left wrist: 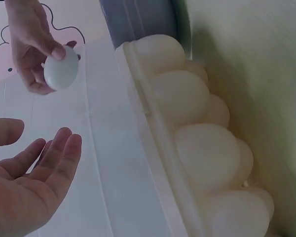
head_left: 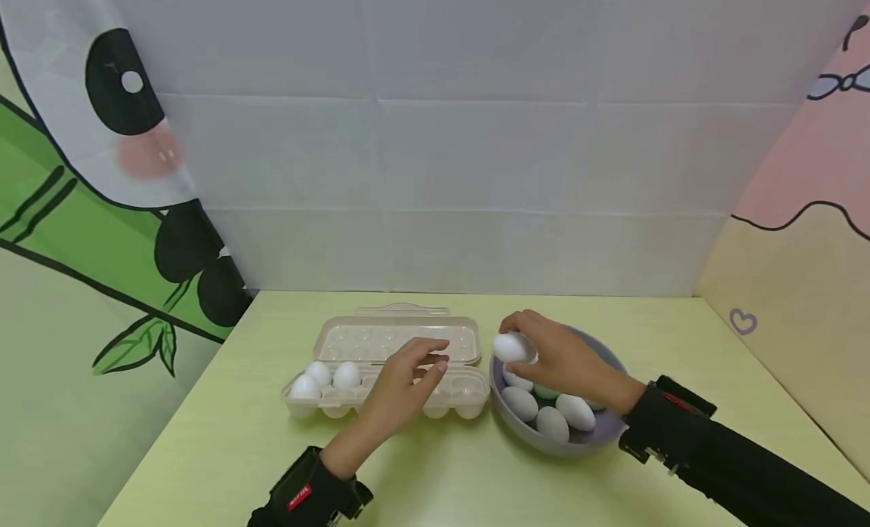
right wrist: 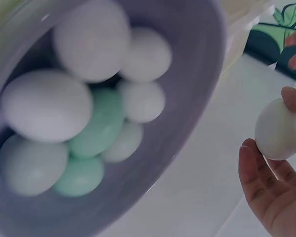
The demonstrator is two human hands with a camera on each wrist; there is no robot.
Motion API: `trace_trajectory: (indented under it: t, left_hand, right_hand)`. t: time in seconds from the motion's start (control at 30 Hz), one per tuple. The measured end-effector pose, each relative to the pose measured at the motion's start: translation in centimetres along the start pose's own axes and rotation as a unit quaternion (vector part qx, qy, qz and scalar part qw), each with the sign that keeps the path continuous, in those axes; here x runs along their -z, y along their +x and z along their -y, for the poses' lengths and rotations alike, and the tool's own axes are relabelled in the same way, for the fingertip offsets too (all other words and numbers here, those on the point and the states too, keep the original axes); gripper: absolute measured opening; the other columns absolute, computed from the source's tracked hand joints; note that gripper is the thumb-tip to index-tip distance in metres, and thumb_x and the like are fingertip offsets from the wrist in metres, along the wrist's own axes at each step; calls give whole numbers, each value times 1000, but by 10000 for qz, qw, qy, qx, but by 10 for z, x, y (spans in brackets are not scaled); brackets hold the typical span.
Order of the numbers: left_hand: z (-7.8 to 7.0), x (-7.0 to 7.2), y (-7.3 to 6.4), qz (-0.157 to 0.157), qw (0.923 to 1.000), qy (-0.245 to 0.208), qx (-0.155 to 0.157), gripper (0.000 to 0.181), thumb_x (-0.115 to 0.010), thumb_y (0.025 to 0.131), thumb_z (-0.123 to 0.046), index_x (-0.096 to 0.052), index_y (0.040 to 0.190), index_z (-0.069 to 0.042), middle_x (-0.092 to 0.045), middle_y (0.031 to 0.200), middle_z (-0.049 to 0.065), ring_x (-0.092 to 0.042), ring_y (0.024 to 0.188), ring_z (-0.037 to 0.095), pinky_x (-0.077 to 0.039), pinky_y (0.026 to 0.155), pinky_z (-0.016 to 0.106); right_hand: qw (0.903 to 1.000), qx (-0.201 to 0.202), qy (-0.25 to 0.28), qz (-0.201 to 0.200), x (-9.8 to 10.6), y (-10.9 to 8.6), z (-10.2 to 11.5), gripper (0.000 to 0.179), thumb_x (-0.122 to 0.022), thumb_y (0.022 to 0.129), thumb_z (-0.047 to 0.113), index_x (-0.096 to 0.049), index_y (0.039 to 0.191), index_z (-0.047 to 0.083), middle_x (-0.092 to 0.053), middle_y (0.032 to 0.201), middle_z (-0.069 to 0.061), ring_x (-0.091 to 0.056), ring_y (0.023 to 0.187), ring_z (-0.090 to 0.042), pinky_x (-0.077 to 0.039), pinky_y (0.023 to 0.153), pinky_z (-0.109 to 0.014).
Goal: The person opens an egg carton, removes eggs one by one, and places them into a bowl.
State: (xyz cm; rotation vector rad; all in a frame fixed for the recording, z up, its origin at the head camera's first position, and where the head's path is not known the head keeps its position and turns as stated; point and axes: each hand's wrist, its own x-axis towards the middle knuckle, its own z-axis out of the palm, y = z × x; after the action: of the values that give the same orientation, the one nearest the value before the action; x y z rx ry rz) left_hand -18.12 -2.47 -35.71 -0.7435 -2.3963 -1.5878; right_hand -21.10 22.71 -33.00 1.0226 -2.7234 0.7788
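Note:
A white egg (head_left: 513, 347) is pinched between the thumb and fingers of my right hand (head_left: 567, 361), above the left rim of a grey-purple bowl (head_left: 564, 449). Inside the bowl lie several white eggs (right wrist: 47, 105) and some pale green ones (right wrist: 98, 123). My left hand (head_left: 408, 383) hovers over a clear plastic egg carton (head_left: 442, 399), its fingers loosely bent and holding nothing. In the left wrist view its palm and fingers (left wrist: 71, 148) are bare. White eggs (head_left: 347, 375) sit in the left end of the carton, whose lid (head_left: 401, 340) lies back; my left hand hides some cups.
Carton and bowl stand side by side on a pale yellow table (head_left: 435, 489). A white sheet (head_left: 476, 157) rises behind the table's far edge. Printed cartoon panels flank it, green at left (head_left: 68, 210) and pink and cream at right (head_left: 802, 232).

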Motion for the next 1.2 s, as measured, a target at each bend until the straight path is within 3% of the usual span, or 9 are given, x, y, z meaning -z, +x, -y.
trace_trajectory:
  t: [0.23,0.37,0.63,0.8,1.2]
  left_hand:
    - [-2,22,1,-270,9990,341,141,25,-55,89,-9,-56,113,-14,-56,109,0,-57,97,14,-49,79,31]
    - [-1,29,2,-349,9985,376,207,24,-55,89,-9,-56,113,-14,-57,108,0,-57,97,14,-49,79,32]
    - [2,33,-3,-434,9983,363,165,24,-55,89,-8,-57,113,-12,-57,109,2,-58,95,16,-49,77,32]
    - [5,37,-5,-495,9982,297,170,24,-54,89,-8,-57,113,-11,-57,110,5,-58,95,16,-49,77,32]
    - [15,47,-7,-502,9970,534,237,23,-54,89,-9,-56,112,-12,-58,109,4,-58,96,15,-49,78,34]
  right_hand:
    - [9952,-823,-490,197,14,-16,-41,40,-69,77,23,-50,111,18,-53,104,5,-51,88,-12,-45,72,-34]
    - [9919,-1035,-669,297,18,-27,-60,34,-69,76,20,-52,106,17,-55,98,2,-51,87,-16,-45,69,-35]
    - [9897,-1093,-654,656,13,-42,-84,32,-69,73,11,-52,100,12,-54,94,-2,-50,87,-21,-45,67,-35]
    - [9910,-906,-423,894,8,-45,-88,35,-69,70,4,-51,100,11,-53,96,-5,-50,86,-21,-46,65,-34]
    - [9924,-792,-428,835,-4,-45,-88,35,-72,72,9,-51,100,12,-49,100,-5,-49,88,-20,-46,71,-37]
